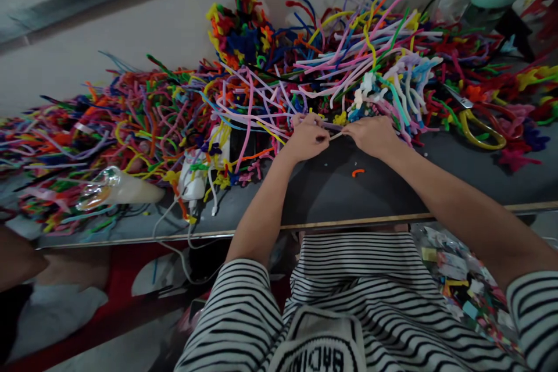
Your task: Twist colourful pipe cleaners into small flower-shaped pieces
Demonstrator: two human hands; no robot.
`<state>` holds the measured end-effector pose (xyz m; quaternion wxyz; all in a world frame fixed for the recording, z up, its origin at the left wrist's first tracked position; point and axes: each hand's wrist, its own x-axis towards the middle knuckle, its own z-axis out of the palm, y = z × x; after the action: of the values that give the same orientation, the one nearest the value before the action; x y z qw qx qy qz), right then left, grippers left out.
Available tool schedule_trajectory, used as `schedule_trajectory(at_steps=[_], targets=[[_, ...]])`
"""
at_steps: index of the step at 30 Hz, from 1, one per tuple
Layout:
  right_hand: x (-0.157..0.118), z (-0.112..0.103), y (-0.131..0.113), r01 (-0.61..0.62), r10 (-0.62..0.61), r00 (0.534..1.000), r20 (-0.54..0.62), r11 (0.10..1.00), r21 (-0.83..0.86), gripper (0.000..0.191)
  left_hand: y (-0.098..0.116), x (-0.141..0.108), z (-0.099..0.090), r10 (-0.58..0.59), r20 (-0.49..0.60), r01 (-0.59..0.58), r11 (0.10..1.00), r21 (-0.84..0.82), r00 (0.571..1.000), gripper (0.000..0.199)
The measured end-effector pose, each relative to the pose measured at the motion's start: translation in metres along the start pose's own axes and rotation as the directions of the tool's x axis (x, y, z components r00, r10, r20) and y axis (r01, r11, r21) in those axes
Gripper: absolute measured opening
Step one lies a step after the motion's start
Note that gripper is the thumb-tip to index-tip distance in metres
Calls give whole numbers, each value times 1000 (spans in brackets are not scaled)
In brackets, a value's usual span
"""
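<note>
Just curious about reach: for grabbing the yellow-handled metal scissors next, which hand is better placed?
Probably the right hand: the scissors lie on its side, nearer it than the left hand. Both hands hold a thin, pale strand, so the right might need to let go first.

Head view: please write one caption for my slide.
Left hand and right hand hold a pale strand near colourful fuzzy stems on a dark table.

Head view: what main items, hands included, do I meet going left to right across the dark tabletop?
Pale plastic-wrapped item → white power adapter → left hand → right hand → yellow-handled scissors.
</note>
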<state>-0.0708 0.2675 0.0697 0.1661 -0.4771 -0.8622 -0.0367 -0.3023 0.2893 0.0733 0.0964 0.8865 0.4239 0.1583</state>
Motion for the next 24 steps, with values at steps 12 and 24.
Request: schedule_trajectory(at_steps=[12,24], targets=[[-2,16,20,27,-9,998,-68,964,264,25,-8,-5,3,31,-234,-45,998,-51,972,25],[2,15,-6,-121,304,952,-8,402,907,42,10,11,43,-455,-466,-61,662,-747,759,50]])
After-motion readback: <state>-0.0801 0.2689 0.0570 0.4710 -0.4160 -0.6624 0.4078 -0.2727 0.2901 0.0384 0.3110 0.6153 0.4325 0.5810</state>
